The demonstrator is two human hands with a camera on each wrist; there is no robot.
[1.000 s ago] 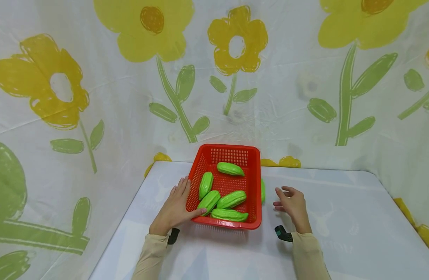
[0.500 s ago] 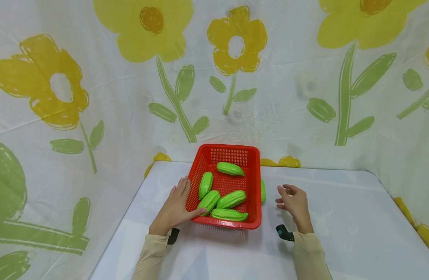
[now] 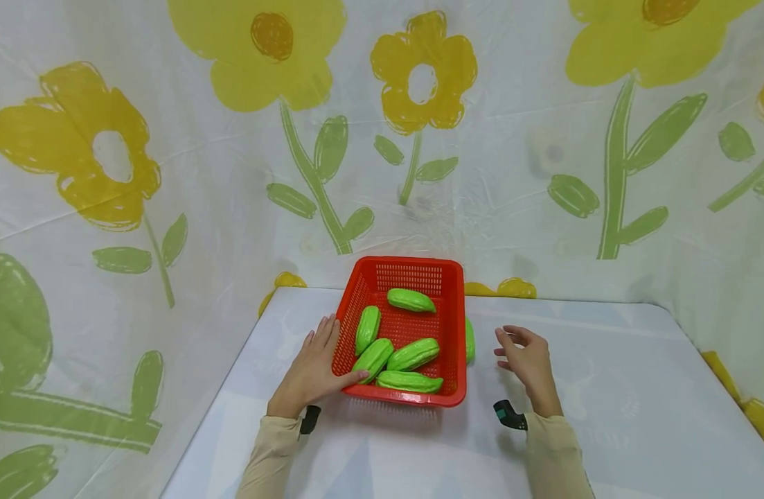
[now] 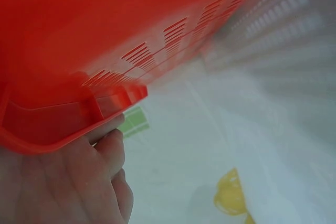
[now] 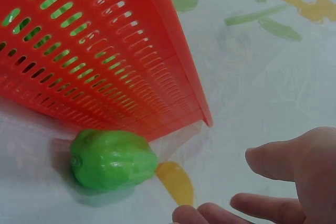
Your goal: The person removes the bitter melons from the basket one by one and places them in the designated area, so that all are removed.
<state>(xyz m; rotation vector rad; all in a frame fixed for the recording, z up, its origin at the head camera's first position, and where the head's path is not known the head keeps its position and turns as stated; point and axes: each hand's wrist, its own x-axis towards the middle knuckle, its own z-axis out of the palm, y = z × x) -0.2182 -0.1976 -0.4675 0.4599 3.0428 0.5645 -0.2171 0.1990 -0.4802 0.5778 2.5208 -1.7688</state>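
Observation:
A red plastic basket (image 3: 451,333) with slotted walls holds several light green, ridged bitter melons (image 3: 413,354). My left hand (image 3: 309,374) rests along its left side, fingers straight and thumb lying over the rim at the front left corner. From below, the left wrist view has the palm against the basket's rim (image 4: 63,135). Just outside the right wall, another bitter melon (image 5: 113,160) lies on the table, mostly hidden by the basket in the head view. Right of it, my right hand (image 3: 528,360) hovers with loosely bent fingers and nothing in them.
The basket stands near the back of a white table (image 3: 612,388). Behind and to the left hangs a white curtain (image 3: 500,208) printed with yellow flowers. A black wrist camera (image 3: 509,416) sticks out by the right sleeve.
My right hand has drifted slightly to the right, away from the basket and the melon beside it. The left hand stays in place on the basket.

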